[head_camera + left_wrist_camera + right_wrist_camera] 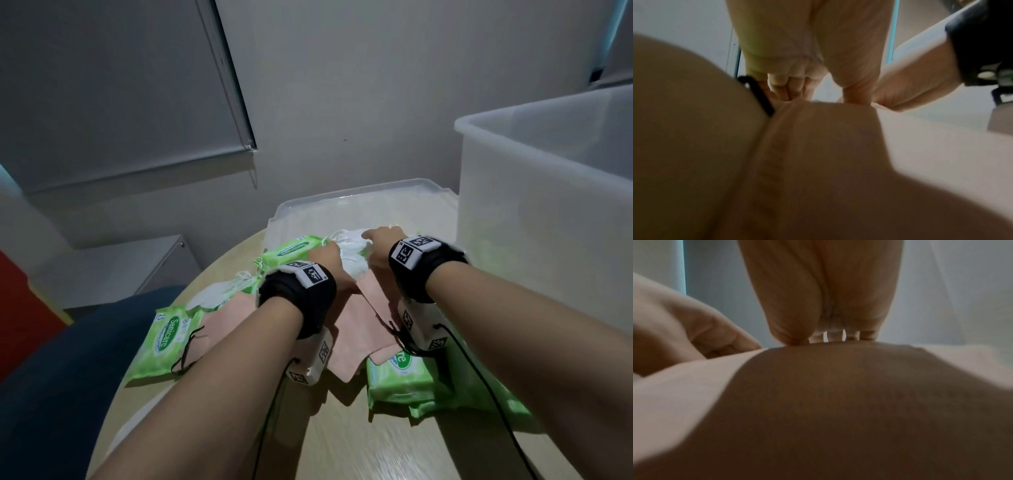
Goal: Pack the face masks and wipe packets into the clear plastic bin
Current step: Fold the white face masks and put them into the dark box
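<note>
A stack of pink face masks (359,322) lies mid-table under both wrists. My left hand (329,262) and right hand (378,246) reach side by side to its far edge, where white masks (352,245) are piled. In the left wrist view, my left hand (818,97) curls fingers (785,87) and thumb over the pink mask's (818,146) far edge. In the right wrist view, my right hand (818,339) pinches the same pink edge (838,386). Green wipe packets lie at the left (166,341), behind my left hand (291,250) and at the right (400,377). The clear bin (548,212) stands at the right.
The bin's clear lid (359,202) lies flat at the table's far edge, behind the hands. More white masks (219,291) sit left of the pink stack. A blue chair (68,359) and a grey cabinet (137,260) stand to the left of the round table.
</note>
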The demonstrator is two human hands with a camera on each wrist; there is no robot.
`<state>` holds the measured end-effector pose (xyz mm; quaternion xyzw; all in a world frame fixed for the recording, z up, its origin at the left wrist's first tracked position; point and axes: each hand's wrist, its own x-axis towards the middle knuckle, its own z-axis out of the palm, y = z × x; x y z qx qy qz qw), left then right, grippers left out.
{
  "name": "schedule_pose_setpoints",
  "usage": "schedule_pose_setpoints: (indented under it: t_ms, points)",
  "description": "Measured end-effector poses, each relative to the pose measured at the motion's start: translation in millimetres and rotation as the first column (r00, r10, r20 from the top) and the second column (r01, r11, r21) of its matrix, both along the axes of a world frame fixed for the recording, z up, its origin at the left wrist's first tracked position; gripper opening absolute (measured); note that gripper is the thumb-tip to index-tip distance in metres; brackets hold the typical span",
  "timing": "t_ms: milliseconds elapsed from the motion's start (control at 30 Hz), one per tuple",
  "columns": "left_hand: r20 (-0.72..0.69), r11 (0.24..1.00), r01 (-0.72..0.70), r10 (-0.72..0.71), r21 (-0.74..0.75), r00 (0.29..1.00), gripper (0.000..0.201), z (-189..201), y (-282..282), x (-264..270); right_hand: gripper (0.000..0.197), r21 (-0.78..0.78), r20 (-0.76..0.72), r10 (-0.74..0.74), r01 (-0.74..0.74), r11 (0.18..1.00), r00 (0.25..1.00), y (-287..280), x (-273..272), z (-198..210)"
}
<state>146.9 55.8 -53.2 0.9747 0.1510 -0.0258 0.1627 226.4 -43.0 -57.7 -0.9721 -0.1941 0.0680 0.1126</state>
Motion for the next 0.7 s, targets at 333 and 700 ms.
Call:
schedule_pose_setpoints:
  t_ms: [333, 700]
  points:
    - [0.186, 0.994, 0.103, -0.106, 0.027, 0.977, 0.022, -8.0, 4.1, 2.4, 0.040, -0.075, -0.017, -0.001, -0.001, 0.997, 1.000, 3.4, 14.5, -7.9]
    - [0.444, 0.989, -0.026, 0.089, -0.147, 0.892, 0.034, 1.6, 3.9, -6.8, 0.016, 0.288, -0.021, -0.147, 0.147, 0.946, 0.989, -10.2, 13.8, -2.8]
